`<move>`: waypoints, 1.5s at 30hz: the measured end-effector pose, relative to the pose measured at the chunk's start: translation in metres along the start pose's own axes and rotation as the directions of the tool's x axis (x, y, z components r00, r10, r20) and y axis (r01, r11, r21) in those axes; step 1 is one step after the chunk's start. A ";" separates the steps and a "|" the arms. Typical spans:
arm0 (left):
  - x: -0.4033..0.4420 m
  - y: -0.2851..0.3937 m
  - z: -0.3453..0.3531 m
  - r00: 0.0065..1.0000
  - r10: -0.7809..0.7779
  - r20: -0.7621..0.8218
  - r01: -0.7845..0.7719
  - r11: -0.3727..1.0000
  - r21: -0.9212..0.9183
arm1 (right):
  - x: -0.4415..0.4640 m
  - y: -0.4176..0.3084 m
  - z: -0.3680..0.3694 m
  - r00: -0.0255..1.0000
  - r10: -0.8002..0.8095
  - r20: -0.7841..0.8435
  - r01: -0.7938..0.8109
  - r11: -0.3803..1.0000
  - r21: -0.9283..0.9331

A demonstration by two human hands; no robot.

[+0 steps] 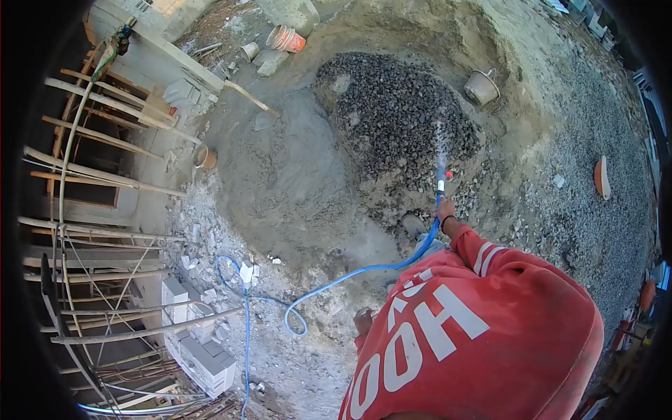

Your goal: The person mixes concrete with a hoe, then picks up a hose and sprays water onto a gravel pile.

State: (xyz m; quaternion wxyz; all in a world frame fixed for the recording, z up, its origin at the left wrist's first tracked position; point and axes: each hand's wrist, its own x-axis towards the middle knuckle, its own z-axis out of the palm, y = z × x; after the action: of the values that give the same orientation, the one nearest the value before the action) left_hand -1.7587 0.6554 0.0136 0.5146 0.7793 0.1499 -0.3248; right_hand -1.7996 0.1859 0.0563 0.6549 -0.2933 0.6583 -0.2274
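Hose (383, 267), smooth and blue, runs in loose curves to the right hand (445, 208), which I see closed round it just behind a white fitting (440, 186), presumably to steady the outlet; pale spray (441, 143) lands on a dark, angular gravel heap (392, 98) ahead; the left hand (362, 320) hangs low near the red sweatshirt (483, 329), its fingers too small for me to read; slick grey mix (287, 168) spreads beside the stones, a wooden-handled shovel (250, 96) with its blade in it (handle kept high and dry, I'd judge); a round pan (481, 87) tilts on the far slope.
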 end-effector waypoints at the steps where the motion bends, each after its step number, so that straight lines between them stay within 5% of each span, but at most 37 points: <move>1: 0.001 0.004 -0.002 0.998 0.023 0.054 -0.025 0.999 0.034 | 0.000 0.001 -0.002 1.000 0.027 0.017 -0.027 0.999 0.023; 6: -0.011 0.041 0.005 0.996 0.054 0.078 -0.051 0.998 -0.039 | 0.001 0.001 0.005 0.999 0.005 0.047 0.000 0.995 -0.104; 7: 0.002 0.028 0.002 0.934 0.320 0.160 -0.338 0.935 0.107 | 0.002 0.002 0.009 0.996 -0.026 0.083 0.039 0.985 -0.167; 9: 0.017 0.003 -0.003 0.801 0.538 0.263 -0.593 0.774 0.224 | -0.013 -0.004 0.017 0.983 -0.029 0.182 0.060 0.985 -0.164; 15: 0.004 0.008 0.002 0.893 0.402 0.199 -0.428 0.897 0.108 | -0.055 -0.022 0.038 0.946 -0.073 0.316 0.174 0.936 -0.305; 18: -0.022 0.030 0.007 0.986 0.151 0.072 -0.158 0.982 0.102 | -0.048 -0.016 0.040 0.933 -0.073 0.353 0.196 0.924 -0.329; 21: -0.020 0.004 0.005 0.972 0.214 0.101 -0.226 0.967 0.122 | -0.046 -0.012 0.039 0.924 -0.126 0.361 0.232 0.935 -0.268; 24: -0.023 -0.005 0.005 0.863 0.463 0.201 -0.502 0.830 0.244 | -0.048 -0.014 0.038 0.934 -0.086 0.345 0.178 0.953 -0.243; 26: -0.043 0.026 0.012 0.979 0.188 0.081 -0.199 0.966 0.165 | -0.051 -0.015 0.039 0.930 -0.125 0.347 0.216 0.947 -0.237; 29: -0.041 0.019 0.014 0.997 -0.065 0.039 0.067 0.996 -0.065 | -0.053 -0.019 0.039 0.926 -0.146 0.349 0.230 0.950 -0.212; 30: -0.034 0.009 0.012 0.997 -0.064 0.038 0.066 0.995 -0.068 | -0.053 -0.021 0.039 0.927 -0.128 0.351 0.207 0.959 -0.195; 31: -0.022 -0.014 0.007 0.974 0.210 0.089 -0.218 0.972 0.093 | -0.055 -0.024 0.039 0.927 -0.129 0.353 0.208 0.958 -0.196; 33: -0.014 -0.030 0.003 0.871 0.457 0.180 -0.489 0.842 0.227 | -0.058 -0.028 0.038 0.898 -0.166 0.408 0.240 0.961 -0.138; 36: -0.007 -0.025 0.004 0.881 0.439 0.177 -0.468 0.862 0.195 | -0.059 -0.034 0.038 0.884 -0.165 0.438 0.254 0.955 -0.154; 39: -0.021 0.010 0.008 0.960 0.254 0.114 -0.267 0.957 0.117 | -0.060 -0.039 0.038 0.861 -0.177 0.477 0.281 0.947 -0.156; 41: -0.032 0.037 0.013 0.999 -0.032 0.022 0.032 0.999 -0.001 | -0.064 -0.042 0.041 0.860 -0.179 0.478 0.286 0.945 -0.161; 42: -0.028 0.032 0.012 0.999 -0.027 0.021 0.027 1.000 -0.005 | -0.066 -0.044 0.043 0.860 -0.179 0.478 0.289 0.942 -0.167; 45: -0.005 -0.012 0.002 0.916 0.372 0.150 -0.395 0.902 0.174 | -0.072 -0.048 0.046 0.863 -0.152 0.481 0.263 0.949 -0.172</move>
State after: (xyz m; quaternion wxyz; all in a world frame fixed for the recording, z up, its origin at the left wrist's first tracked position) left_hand -1.7701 0.6592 0.0084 0.4946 0.8217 -0.0694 -0.2743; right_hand -1.7517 0.2046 0.1398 0.7251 -0.4830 0.4698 -0.1424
